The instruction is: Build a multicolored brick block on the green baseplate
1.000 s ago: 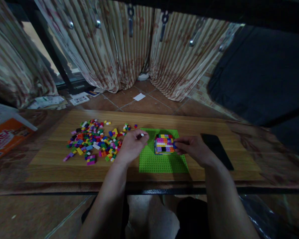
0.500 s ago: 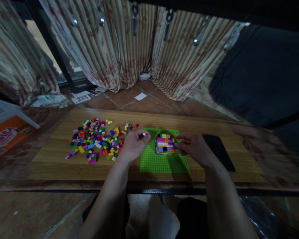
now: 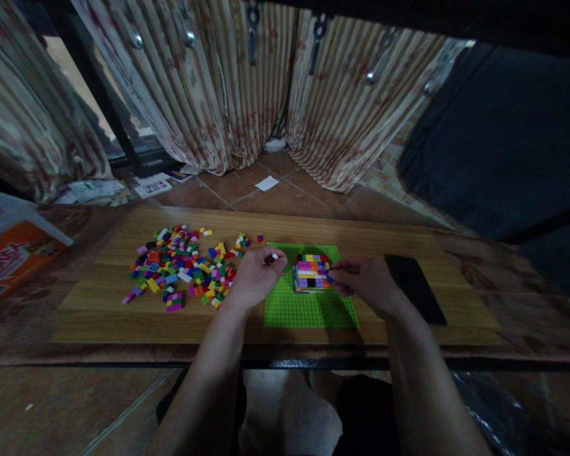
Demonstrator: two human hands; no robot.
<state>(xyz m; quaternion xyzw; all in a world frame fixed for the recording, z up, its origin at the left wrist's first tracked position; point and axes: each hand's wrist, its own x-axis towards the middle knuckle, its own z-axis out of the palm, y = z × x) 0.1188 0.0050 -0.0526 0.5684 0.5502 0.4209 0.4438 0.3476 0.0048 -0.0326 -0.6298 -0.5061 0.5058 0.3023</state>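
A block build of mixed-colour toy bricks (image 3: 312, 273) stands on the green studded baseplate (image 3: 285, 310). My left hand (image 3: 256, 271) is closed over the plate's left part, with a small white brick (image 3: 275, 256) between thumb and fingers. At the build's right side, my right hand (image 3: 361, 278) pinches a small blue brick (image 3: 330, 276) against or very close to its edge; whether the brick is attached cannot be made out. Left of the baseplate, a spread of loose bricks (image 3: 185, 269) covers the wood.
A wooden board (image 3: 147, 326) carries everything. To the right lies a dark flat tablet-like object (image 3: 415, 288). A clear box with an orange label (image 3: 16, 256) is at the far left. Beyond the board hang striped curtains (image 3: 218, 95).
The whole scene has shifted slightly left in view. My right hand has moved a little left along with the build, still at its right side. My left hand barely differs.
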